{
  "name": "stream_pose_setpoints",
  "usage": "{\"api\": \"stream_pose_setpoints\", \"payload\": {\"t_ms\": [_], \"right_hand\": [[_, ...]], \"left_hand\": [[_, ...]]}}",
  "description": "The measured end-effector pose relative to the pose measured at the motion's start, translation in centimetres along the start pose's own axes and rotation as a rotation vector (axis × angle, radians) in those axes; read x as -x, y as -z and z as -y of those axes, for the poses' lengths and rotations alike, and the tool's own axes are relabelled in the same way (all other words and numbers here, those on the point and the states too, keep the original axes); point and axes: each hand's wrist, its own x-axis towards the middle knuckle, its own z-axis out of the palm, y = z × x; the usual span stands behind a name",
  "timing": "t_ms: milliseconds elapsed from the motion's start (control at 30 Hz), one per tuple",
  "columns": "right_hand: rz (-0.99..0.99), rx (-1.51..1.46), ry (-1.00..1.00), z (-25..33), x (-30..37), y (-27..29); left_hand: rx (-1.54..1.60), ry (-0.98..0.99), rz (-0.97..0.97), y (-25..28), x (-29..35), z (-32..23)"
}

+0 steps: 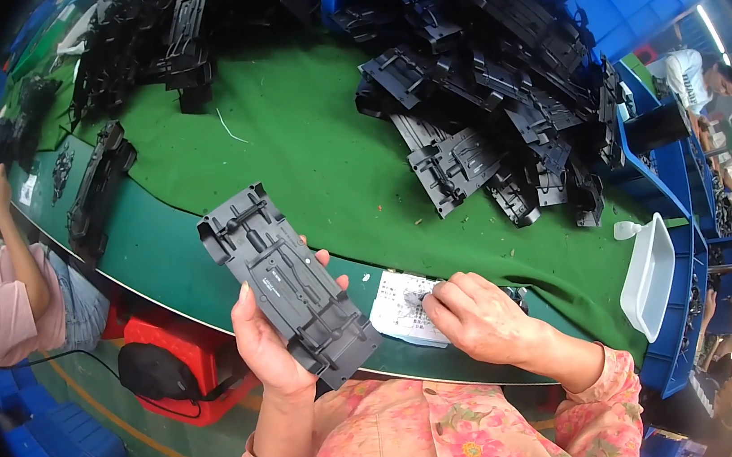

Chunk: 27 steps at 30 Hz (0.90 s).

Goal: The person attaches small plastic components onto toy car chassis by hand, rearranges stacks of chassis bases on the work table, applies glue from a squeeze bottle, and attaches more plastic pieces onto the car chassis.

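Note:
A long black moulded plastic tray-like part point(289, 282), with ribs and recesses, is tilted up in my left hand point(269, 348). The thumb lies along its near edge and the fingertips show on the far side. To its right, at the table edge, lies a white patterned card or shallow tray point(400, 308) with small dark bits on it. Over its right side is my right hand point(484, 316), fingers pinched together and pointing down; whatever sits between the fingertips is too small or hidden to tell.
Similar black parts point(467, 163) are heaped at the far right and far left on a green cloth point(302, 145). A white plastic bin point(648, 279) stands at the right. At the left, a person in pink point(14, 305) sits near a red stool point(171, 341). Other people work at the far right.

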Motion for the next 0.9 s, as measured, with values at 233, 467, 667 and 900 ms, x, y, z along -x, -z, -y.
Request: {"api": "stream_pose_setpoints", "payload": {"t_ms": [233, 467, 667, 900], "right_hand": [[-0.128, -0.303, -0.149, -0.6, 0.2, -0.1], [0.000, -1.427, -0.959, -1.6, 0.5, 1.2], [-0.045, -1.689, -1.007, -2.0, 1.2, 0.5], [-0.202, -0.673, -0.412, -1.2, 1.5, -0.1]], "left_hand": [[-0.023, -0.008, -0.025, -0.4, -0.3, 0.2], [-0.003, 0.022, -0.087, -1.4, -0.7, 0.6], [-0.012, 0.014, -0.094, -2.1, -0.7, 1.0], [-0.038, -0.005, -0.090, -2.0, -0.4, 0.9]]}}
